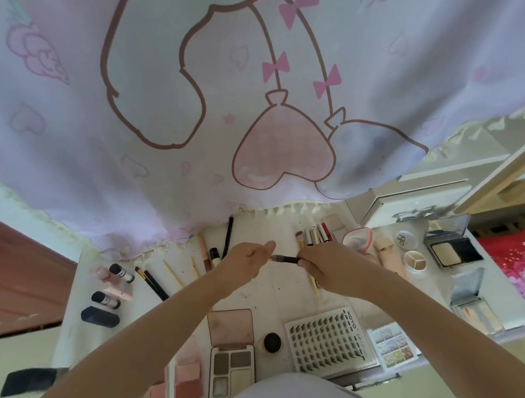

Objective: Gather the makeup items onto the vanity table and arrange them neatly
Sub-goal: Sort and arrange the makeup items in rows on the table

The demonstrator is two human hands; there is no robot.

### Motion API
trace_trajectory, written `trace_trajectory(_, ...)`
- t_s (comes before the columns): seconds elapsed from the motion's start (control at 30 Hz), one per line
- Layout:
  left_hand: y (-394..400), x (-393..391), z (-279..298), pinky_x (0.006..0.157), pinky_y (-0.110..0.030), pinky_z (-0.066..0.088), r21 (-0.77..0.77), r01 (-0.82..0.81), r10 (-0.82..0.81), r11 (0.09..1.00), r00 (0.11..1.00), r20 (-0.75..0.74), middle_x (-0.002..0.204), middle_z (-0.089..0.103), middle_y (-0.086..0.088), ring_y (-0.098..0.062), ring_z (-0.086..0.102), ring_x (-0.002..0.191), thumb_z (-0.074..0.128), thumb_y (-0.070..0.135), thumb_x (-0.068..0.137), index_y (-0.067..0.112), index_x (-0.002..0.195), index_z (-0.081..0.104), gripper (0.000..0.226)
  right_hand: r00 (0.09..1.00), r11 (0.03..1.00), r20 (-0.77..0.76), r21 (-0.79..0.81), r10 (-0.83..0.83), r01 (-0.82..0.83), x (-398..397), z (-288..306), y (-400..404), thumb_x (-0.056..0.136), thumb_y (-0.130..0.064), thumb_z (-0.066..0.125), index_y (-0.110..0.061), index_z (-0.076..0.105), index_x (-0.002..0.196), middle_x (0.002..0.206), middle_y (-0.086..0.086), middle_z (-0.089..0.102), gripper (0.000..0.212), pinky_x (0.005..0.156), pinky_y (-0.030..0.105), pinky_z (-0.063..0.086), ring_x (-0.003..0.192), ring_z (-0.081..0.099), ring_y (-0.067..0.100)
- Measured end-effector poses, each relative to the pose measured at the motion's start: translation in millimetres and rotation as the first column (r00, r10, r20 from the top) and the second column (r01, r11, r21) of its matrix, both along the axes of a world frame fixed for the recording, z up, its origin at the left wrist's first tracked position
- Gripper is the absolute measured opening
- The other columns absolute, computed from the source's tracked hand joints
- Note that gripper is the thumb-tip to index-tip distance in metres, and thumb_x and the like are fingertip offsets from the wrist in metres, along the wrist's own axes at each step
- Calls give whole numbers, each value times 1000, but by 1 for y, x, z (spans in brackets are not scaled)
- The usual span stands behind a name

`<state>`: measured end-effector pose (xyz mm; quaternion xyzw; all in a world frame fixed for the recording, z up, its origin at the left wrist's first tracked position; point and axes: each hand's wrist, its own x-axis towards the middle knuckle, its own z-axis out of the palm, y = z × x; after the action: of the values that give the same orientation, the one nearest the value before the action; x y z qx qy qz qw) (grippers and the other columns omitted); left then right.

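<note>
Palettes along the lower edge of the frame: an open brown-toned eyeshadow palette [232, 370] at lower centre, its lid hinged back, with pink blush pans [187, 382] just left of it. To its right, a small black round puff [272, 342], then a white lash tray [328, 341] with rows of dark lash clusters.

Mid-frame, above the white vanity table [268, 291]: both forearms reach in from the bottom. Left hand [246, 259] and right hand [324, 268] hold one slim black pen-like item [285, 259] between them. Long axis runs nearly level, left to right across the frame. Dark barrel, greyish tip end pointing left into the left fingers, which pinch it; right fingers curl round the other end.

Left of the hands, thin pencils and brushes [154, 283] lie angled on the table. Upper right of the hands, a row of lipsticks [317, 234] and an open powder compact [450, 250].

Farthest back, a pale curtain [169, 85] printed with pink hearts and bows fills the upper frame.
</note>
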<state>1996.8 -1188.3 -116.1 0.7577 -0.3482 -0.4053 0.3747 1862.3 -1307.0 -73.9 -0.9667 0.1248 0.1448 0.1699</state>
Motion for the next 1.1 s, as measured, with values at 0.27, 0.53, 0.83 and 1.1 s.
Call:
trace_trajectory(0.27,34,67,15,29,-11,19,63,-611,603,789,751,-268,39,28,5,-4,21,25,38,21,96,16,53,31,43,981,974,20,-122,-192,193,-35,-2,-28,97,-21,30,-10,53,103,79,-2,50,26,61,25,43,72,56,17)
trace_trajectory(0.53,15,18,14,36,-13,22,-71,-127,104,989,959,-265,36,27,11,-4,25,31,33,25,96,15,49,29,48,975,991,196,99,-108,90,-15,-10,-3,95,-15,36,-7,57,103,87,4,57,24,60,19,29,73,46,14)
trace_trajectory(0.83,15,10,7,39,-12,26,-64,-22,0,998,948,-319,38,29,13,-3,26,34,32,26,96,14,49,30,49,978,991,186,112,-99,79,-19,-10,0,95,-16,37,-7,58,101,90,8,60,24,65,24,38,75,50,17)
trace_trajectory(1.1,15,10,-2,40,-13,24,-41,13,-23,999,965,-261,37,27,14,-4,25,34,35,30,95,16,48,30,50,982,989,164,129,-88,68,-17,-14,3,95,-16,36,-8,58,105,83,0,51,26,71,25,40,75,45,12)
